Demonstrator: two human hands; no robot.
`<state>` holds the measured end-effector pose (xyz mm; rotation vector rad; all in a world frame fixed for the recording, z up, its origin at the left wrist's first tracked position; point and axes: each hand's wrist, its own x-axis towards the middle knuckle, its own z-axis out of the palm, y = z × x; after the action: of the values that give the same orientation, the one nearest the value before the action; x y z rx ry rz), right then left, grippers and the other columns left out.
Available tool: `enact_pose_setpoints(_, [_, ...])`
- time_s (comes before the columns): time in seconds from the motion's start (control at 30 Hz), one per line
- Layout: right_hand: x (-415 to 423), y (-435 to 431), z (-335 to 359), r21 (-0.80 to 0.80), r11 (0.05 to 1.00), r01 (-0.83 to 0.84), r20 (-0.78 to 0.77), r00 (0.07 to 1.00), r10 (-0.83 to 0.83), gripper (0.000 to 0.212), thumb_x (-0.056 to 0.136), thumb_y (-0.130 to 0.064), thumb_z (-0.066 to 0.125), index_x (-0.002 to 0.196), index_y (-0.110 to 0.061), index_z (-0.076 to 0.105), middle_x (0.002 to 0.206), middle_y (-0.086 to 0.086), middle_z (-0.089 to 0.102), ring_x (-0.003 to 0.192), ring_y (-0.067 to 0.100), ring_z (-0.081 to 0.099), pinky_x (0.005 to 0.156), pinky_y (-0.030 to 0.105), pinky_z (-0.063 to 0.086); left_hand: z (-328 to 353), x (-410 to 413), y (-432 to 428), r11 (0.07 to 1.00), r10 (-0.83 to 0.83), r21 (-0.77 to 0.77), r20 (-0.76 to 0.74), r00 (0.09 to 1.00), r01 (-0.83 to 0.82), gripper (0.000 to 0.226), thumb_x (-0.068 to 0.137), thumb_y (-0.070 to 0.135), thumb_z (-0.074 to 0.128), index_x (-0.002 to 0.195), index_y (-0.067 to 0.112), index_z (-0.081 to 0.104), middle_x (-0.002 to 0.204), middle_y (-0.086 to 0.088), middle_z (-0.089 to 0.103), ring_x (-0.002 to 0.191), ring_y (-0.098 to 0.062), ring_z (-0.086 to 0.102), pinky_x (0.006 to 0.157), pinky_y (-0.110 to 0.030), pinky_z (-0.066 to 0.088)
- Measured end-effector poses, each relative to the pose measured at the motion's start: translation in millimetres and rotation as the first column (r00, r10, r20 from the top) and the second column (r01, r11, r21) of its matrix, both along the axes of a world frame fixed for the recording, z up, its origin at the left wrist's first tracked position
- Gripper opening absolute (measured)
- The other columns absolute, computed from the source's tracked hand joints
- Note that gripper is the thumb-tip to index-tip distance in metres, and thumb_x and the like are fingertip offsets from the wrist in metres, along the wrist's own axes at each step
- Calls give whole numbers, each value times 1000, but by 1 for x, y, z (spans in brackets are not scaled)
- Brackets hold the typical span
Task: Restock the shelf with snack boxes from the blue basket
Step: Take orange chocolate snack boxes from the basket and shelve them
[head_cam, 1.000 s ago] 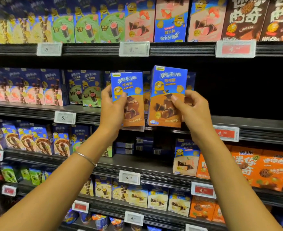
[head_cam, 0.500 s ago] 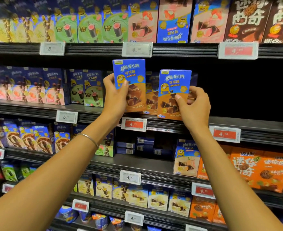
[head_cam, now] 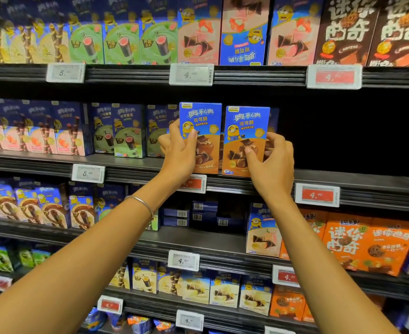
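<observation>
Black metal shelving point(head_cam: 367, 182) fills the view in at least four tiers, each fronted by a ribbed rail and packed with upright rectangular cardboard cartons. On the top tier, three green cartons point(head_cam: 124, 44) stand side by side at left, and two dark brown cookie boxes point(head_cam: 372, 32) stand at far right. Lower right, glossy orange cookie boxes point(head_cam: 367, 247) sit in a block.

At centre, on the second tier, are two matching snack boxes, blue on top and brown below, each printed with a yellow cartoon figure and chocolate pastries. They stand upright and just beside each other, lower edges at the shelf's front lip; whether they rest on it cannot be told. The left hand point(head_cam: 178, 153) grips the left snack box point(head_cam: 202, 121) from its left side, thumb across the front, fingers behind. The right hand point(head_cam: 273, 162) grips the right snack box point(head_cam: 246, 126) from its right side, thumb tip on the front, fingers curled round the edge.

Three flat price labels point(head_cam: 191, 74) clip to the top rail: two white, one red. One thin silver bangle point(head_cam: 142, 202) circles the left wrist.
</observation>
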<state>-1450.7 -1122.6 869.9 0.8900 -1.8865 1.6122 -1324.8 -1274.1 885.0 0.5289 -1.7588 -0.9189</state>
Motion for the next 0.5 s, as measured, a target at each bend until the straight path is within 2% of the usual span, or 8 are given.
enact_pose_setpoints(0.1, [1,0,-2,23,999,41,-10,999,-41,53,89,-44,72,133,-26,50,127,-4,51,111,11,58,64,14,38,-3,-5,1,999,32,-8,32,999,-31,46,111,46,46,153,31,34,133,-1,27,139,-27,40,113,-52,50])
enact_pose_setpoints(0.3, [2,-3,-2,30,998,46,-20,999,-45,53,88,-45,72,132,-26,50,127,-5,52,113,11,54,74,27,48,-2,-7,4,987,158,-37,47,986,-157,51,108,47,53,153,27,38,139,-8,29,134,-23,29,114,-49,44])
enact_pose_setpoints(0.4, [-2,-1,-2,-4,998,66,-28,997,-66,65,85,-48,74,137,-24,45,136,1,45,123,13,44,79,26,43,-5,-1,6,976,207,-79,34,978,-204,75,102,53,61,162,23,27,145,-7,25,138,-23,23,118,-49,36])
enact_pose_setpoints(0.5, [-9,2,4,32,999,16,18,1000,-16,90,81,-55,75,151,-19,31,153,7,30,139,20,31,95,28,37,-5,6,3,985,163,-65,44,986,-160,111,89,60,75,167,20,8,157,-8,13,148,-25,17,119,-46,30])
